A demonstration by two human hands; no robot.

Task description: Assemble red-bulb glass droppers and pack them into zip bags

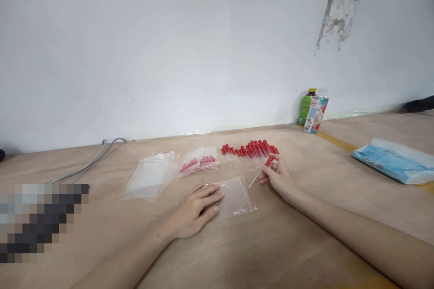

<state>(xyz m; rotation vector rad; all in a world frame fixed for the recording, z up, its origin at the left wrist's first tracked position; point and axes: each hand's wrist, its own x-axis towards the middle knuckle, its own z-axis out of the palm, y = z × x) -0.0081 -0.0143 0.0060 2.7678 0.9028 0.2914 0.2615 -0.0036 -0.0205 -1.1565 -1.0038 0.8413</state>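
My left hand (pixel 196 211) lies with fingers spread on the left end of a clear zip bag (pixel 233 196), whose red-edged opening faces right. Pinched in my right hand (pixel 276 176) is a dropper (pixel 269 161) with a red bulb, its thin clear tip pointing down and left beside the bag's opening. Behind the bag, several red-bulbed droppers (pixel 252 149) lie in a row. Bags with red-bulbed droppers inside (pixel 200 161) rest left of that row. Farther left is a loose stack of flat clear bags (pixel 152 176).
Two bottles, one green (pixel 306 108) and one white and red (pixel 316 115), stand by the wall at the back right. A blue tissue pack (pixel 393 160) lies at the right. Grey cables (pixel 84 167) run across the left, near a blurred-out item (pixel 40 216).
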